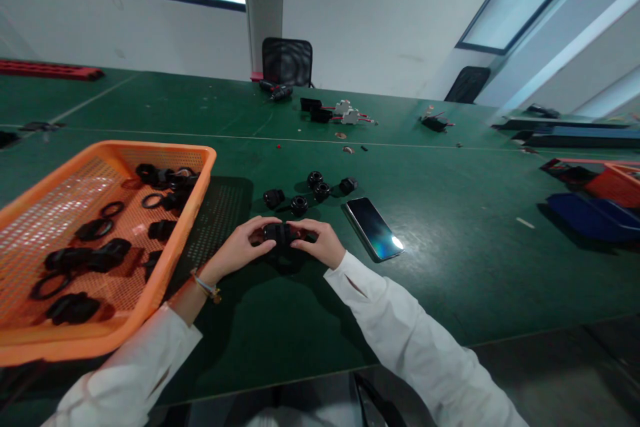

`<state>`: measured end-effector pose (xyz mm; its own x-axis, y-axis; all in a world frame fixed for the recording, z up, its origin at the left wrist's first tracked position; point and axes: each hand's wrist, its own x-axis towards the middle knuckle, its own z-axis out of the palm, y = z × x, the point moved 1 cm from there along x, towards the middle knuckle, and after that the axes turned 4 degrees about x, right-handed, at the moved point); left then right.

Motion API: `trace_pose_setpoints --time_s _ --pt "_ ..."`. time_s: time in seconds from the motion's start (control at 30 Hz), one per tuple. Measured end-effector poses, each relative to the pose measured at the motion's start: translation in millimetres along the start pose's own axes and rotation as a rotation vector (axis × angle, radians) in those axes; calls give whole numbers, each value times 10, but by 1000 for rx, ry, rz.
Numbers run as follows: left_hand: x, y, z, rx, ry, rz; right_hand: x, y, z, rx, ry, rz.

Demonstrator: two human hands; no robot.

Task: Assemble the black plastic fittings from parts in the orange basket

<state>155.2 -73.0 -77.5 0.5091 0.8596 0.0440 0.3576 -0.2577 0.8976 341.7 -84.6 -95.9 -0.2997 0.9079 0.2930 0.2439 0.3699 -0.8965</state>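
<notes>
A black plastic cable gland (280,234) is held level between my two hands, just above the green table. Thumb and fingers of my left hand (243,247) close on its left end. My right hand (323,244) pinches the other end the same way. Just beyond my fingertips stand several more black glands, among them one gland (299,205) nearest my hands and another gland (273,198) to its left. A smartphone (374,229) lies face up to the right of my right hand. Finer detail on the held gland is too dark to make out.
At the left, an orange plastic basket (210,167) holds black fittings and rings. Farther back lie a power drill (281,93) and white connectors with red wires (347,112). Blue (595,217) and orange-red (617,183) bins sit at the right. The table edge is close in front of me.
</notes>
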Motion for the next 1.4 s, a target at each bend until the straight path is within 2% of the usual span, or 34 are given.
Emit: trace_pose_setpoints --time_s 0.3,0.53,1.17,1.4 --pt "24 -61 11 -14 17 18 18 26 8 72 59 8" --pt "41 -69 12 39 38 50 23 22 5 11 68 -37" --pt "55 -67 10 76 62 58 41 19 -11 46 49 12" --pt "52 -50 15 82 80 66 47 29 -26 8 16 -35"
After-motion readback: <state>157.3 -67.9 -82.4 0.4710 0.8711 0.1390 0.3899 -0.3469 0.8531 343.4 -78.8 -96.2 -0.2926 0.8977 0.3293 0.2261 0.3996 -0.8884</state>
